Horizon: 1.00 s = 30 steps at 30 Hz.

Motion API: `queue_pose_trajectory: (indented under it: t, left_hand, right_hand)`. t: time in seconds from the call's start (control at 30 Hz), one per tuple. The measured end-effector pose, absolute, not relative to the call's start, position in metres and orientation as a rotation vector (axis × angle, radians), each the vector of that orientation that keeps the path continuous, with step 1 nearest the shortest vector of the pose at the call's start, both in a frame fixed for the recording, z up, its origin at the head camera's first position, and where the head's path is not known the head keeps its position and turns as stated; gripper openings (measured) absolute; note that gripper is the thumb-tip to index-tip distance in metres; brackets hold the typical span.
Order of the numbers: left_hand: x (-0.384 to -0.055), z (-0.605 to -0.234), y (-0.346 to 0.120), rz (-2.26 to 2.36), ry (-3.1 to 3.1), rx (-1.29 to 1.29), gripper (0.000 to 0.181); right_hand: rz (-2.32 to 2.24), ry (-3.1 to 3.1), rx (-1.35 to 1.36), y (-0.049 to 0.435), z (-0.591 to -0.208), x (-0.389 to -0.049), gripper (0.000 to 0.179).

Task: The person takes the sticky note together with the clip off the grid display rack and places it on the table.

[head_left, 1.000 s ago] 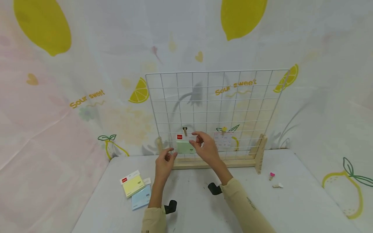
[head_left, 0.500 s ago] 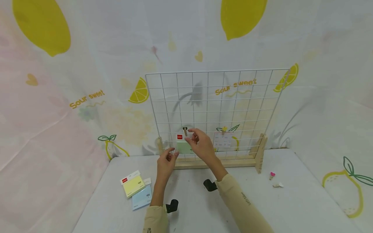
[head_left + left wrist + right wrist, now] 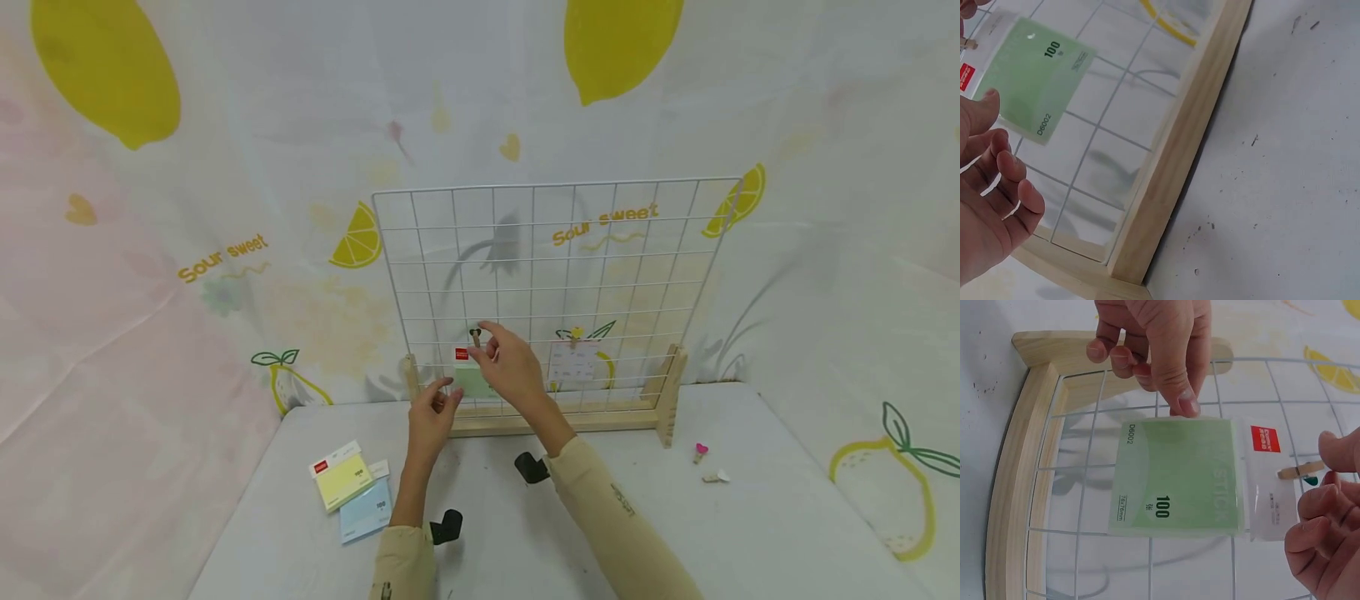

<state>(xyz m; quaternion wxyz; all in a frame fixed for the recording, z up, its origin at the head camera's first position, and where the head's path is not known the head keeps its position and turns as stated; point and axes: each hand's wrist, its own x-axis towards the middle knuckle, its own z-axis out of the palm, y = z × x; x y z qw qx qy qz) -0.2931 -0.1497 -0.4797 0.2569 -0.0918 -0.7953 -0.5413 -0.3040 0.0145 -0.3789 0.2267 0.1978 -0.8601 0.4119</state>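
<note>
Left hand stands at the edge of green notepad, right hand at clip (cannot tell whether fingers clamp either).

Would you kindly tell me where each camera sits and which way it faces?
Head: worn on the head, facing forward and down at the wire grid; left hand, right hand and both sleeves show.
Left wrist: on that wrist, facing the green note pack and wooden base; left hand at left edge, right hand's fingers in the top corner.
Right wrist: on that wrist, facing the green note pack; left hand at top, right hand at right.
Shared: both wrist views show the green note pack and clothespin.
</note>
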Motion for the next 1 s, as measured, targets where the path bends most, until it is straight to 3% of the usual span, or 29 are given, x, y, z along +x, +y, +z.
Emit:
queue_pose_trajectory:
  t: [0.83, 1.0]
  left_hand:
    - [-0.301, -0.473, -0.143, -1.542, -2.214, -0.210, 0.039]
    - [-0.303, -0.472, -0.141, -1.653, -2.165, -0.188, 0.033]
  right_hand:
    - [1.091, -2.434, 0.399, 0.009, -0.373, -0.313, 0.032]
    - [1.096, -2.391, 0.401, 0.008, -0.374, -0.315, 0.029]
